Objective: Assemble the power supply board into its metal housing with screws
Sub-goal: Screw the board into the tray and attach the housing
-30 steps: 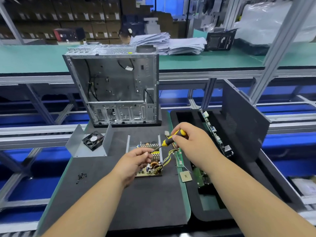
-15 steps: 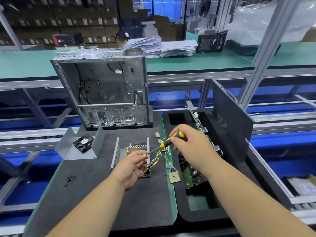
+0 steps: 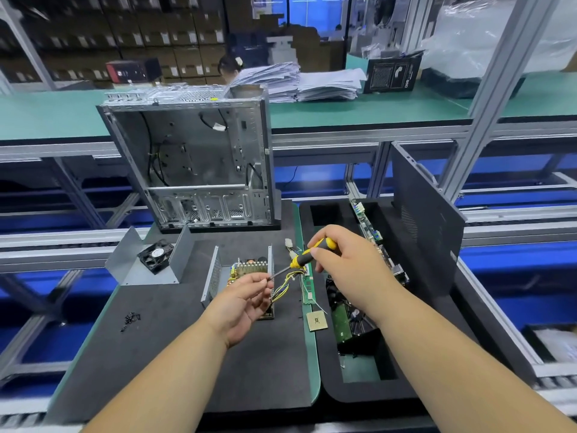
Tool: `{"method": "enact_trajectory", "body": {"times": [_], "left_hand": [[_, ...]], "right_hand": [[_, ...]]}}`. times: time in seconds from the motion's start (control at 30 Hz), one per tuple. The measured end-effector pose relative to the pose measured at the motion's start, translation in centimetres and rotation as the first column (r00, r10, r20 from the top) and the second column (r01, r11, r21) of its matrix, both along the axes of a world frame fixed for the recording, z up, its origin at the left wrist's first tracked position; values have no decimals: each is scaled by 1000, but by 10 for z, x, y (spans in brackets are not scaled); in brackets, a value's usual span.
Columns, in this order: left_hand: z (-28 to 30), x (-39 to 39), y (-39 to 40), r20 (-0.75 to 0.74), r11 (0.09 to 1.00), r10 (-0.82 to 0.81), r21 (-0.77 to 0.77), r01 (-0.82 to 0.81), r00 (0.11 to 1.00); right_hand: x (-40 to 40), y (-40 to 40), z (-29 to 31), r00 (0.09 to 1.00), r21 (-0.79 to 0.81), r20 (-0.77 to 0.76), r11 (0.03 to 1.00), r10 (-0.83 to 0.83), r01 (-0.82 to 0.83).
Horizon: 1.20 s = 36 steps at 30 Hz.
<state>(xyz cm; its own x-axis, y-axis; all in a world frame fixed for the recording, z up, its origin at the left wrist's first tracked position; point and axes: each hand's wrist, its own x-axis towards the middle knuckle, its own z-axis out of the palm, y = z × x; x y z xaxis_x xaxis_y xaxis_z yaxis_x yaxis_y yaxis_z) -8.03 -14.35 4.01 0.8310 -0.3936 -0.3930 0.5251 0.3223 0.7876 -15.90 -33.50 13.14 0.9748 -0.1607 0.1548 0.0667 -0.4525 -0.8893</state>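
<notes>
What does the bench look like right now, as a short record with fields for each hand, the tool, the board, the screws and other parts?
right hand: right hand grips the screwdriver by its yellow handle
left hand: left hand pinches at the screwdriver's tip; a screw there cannot be made out
board: board sits in the housing on the mat
screws: screws lie loose on the mat, left of the housing
fan: fan in a metal cover behind them
case: case stands open at the back

PSU board [image 3: 253, 270] in housing [image 3: 215, 276], PC case [image 3: 199, 164] behind.
</notes>
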Motion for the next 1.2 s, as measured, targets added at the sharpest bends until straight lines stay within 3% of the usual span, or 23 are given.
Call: {"method": "enact_trajectory", "body": {"times": [0.33,0.47,0.7,0.8,0.9,0.93,1.0,1.07,1.13,1.2], "left_hand": [[5,5,19,6,999,-44,2,44,999],[5,14,25,61,992,-98,83,93,993],[5,38,33,183,953,-269,190,234,946],[0,50,38,246,906,-363,320,278,899],[-6,68,47,389,736,-541,648,196,746],[-8,74,49,422,627,-652,768,134,630],[-15,84,49,360,358,-877,931,-68,317],[-23,91,45,217,181,-970,944,-275,107],[-28,97,37,142,117,-989,910,-397,33],[-34,103,30,136,128,-991,880,-457,-15]], "right_hand": [[7,11,-1,998,-34,-16,997,-65,65],[12,20,-2,999,-18,14,999,-37,37],[20,35,-6,991,-41,-1,990,-137,137],[20,43,-7,984,-38,-6,984,-176,175],[18,48,-8,968,-73,-16,966,-250,248],[17,50,-9,964,-81,-31,962,-266,262],[14,53,-12,958,-113,-75,957,-277,268],[11,59,-16,954,-164,-109,952,-278,258],[8,65,-22,952,-200,-133,949,-274,245],[7,71,-28,947,-260,-147,935,-284,240]]}}
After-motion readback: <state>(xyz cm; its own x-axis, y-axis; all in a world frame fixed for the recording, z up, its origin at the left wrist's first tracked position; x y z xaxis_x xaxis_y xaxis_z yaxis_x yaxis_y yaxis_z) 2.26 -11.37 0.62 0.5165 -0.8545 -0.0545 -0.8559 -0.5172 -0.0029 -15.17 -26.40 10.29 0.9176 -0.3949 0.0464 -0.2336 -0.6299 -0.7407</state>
